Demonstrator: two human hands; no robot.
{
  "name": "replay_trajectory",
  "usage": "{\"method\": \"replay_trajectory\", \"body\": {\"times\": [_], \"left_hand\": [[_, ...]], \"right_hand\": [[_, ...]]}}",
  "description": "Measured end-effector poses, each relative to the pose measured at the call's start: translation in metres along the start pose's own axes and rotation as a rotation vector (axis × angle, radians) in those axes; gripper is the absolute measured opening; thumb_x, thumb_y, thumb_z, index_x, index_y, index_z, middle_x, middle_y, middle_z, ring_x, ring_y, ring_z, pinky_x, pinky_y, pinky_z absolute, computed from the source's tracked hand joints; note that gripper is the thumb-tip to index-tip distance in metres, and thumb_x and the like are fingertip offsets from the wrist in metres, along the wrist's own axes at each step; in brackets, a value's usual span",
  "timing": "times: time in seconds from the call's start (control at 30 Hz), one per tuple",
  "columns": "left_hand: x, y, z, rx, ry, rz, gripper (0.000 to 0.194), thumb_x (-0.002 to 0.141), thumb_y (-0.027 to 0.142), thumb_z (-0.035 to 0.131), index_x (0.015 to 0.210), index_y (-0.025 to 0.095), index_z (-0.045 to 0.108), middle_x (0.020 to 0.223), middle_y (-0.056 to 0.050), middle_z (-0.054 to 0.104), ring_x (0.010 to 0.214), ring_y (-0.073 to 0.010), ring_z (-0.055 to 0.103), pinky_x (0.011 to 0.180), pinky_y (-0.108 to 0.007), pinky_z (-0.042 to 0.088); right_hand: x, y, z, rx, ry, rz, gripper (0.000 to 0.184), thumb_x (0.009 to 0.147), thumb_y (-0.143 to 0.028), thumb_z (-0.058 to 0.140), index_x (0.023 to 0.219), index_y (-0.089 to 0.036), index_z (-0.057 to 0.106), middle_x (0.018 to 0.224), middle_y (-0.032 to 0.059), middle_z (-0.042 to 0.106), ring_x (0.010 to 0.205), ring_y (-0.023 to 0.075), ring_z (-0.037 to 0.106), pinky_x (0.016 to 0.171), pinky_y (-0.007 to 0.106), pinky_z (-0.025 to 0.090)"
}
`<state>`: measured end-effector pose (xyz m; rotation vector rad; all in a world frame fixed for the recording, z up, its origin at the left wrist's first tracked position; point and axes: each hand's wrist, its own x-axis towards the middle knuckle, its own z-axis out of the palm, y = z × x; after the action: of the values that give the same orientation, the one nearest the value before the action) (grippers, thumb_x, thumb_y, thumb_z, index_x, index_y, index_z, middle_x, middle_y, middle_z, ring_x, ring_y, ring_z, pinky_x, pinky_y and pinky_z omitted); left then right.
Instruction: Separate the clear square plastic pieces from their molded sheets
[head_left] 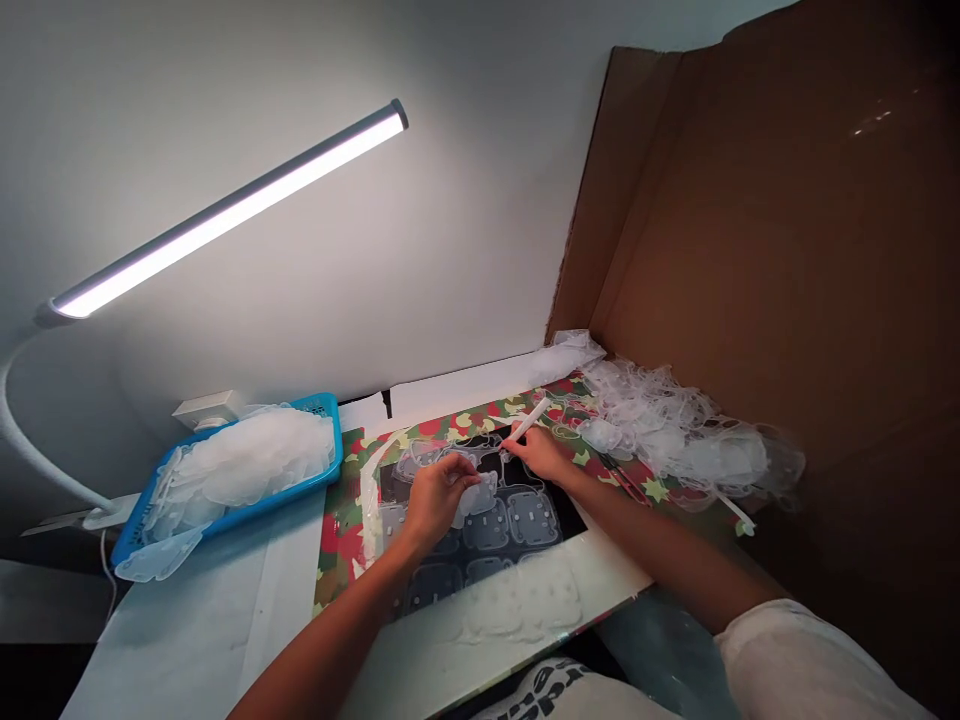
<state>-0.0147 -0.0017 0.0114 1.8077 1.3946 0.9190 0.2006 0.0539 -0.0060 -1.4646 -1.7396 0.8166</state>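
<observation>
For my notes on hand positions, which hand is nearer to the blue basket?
Left: the left hand, pinching a translucent piece, is to the right of the blue basket; the right hand, holding a white tool, is farther right.

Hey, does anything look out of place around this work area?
Yes: one translucent piece juts out over the near left corner of the blue basket, beyond the pile inside. The tangled clear plastic on the right looks messy too. I see no obvious damage.

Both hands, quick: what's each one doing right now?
Left hand: closed, pinching a clear plastic piece.
Right hand: closed, holding a white pen-like tool.
</observation>
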Motion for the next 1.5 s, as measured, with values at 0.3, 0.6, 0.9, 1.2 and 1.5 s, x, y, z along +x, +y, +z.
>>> {"method": "replay_trajectory", "body": {"times": [0.3, 0.6, 0.9, 1.2, 1.5], "left_hand": [[-0.018, -0.005, -0.018, -0.468, 0.012, -0.247, 0.033, 0.067, 0.045, 0.074, 0.078, 0.017, 0.060, 0.071, 0.001, 0.063, 0.060, -0.0124, 0.056, 0.056, -0.022, 0.041], [-0.028, -0.019, -0.060, -0.208, 0.076, -0.166, 0.012, 0.072, 0.021, 0.061, 0.079, 0.018, 0.052, 0.070, 0.004, 0.051, 0.063, -0.0111, 0.052, 0.059, -0.022, 0.042], [-0.056, -0.024, -0.028, 0.915, -0.123, 0.331, 0.052, 0.080, -0.002, 0.039, 0.125, 0.014, 0.060, 0.130, -0.014, 0.055, 0.106, -0.0259, 0.050, 0.091, -0.038, 0.046], [-0.056, -0.025, -0.021, 1.037, -0.154, 0.311, 0.049, 0.084, 0.005, 0.039, 0.130, 0.002, 0.055, 0.125, -0.019, 0.060, 0.099, -0.0273, 0.053, 0.088, -0.037, 0.045], [-0.056, -0.026, -0.021, 1.044, -0.179, 0.280, 0.050, 0.085, 0.006, 0.040, 0.133, 0.004, 0.054, 0.136, -0.020, 0.054, 0.111, -0.0301, 0.051, 0.094, -0.040, 0.043]], "right_hand": [[0.001, -0.005, -0.016, 0.199, 0.165, 0.001, 0.022, 0.077, -0.041, 0.062, 0.069, -0.022, 0.053, 0.061, -0.0003, 0.060, 0.058, 0.0180, 0.056, 0.059, 0.031, 0.043], [-0.027, -0.036, 0.031, 0.269, -0.226, -0.198, 0.019, 0.078, -0.031, 0.063, 0.065, -0.020, 0.055, 0.084, 0.0027, 0.065, 0.078, 0.0181, 0.061, 0.071, 0.031, 0.045], [-0.030, -0.041, 0.061, 0.091, -0.233, -0.370, 0.015, 0.082, -0.022, 0.061, 0.068, -0.020, 0.054, 0.084, 0.0023, 0.063, 0.079, 0.0176, 0.058, 0.072, 0.030, 0.043], [-0.027, -0.044, 0.069, -0.077, -0.202, -0.417, 0.012, 0.083, -0.018, 0.059, 0.072, -0.020, 0.056, 0.082, 0.0018, 0.063, 0.079, 0.0179, 0.056, 0.074, 0.032, 0.042], [-0.038, -0.047, 0.074, -0.334, -0.194, -0.549, 0.012, 0.089, -0.017, 0.052, 0.080, -0.019, 0.059, 0.092, 0.0082, 0.068, 0.090, 0.0236, 0.058, 0.084, 0.039, 0.041]]}}
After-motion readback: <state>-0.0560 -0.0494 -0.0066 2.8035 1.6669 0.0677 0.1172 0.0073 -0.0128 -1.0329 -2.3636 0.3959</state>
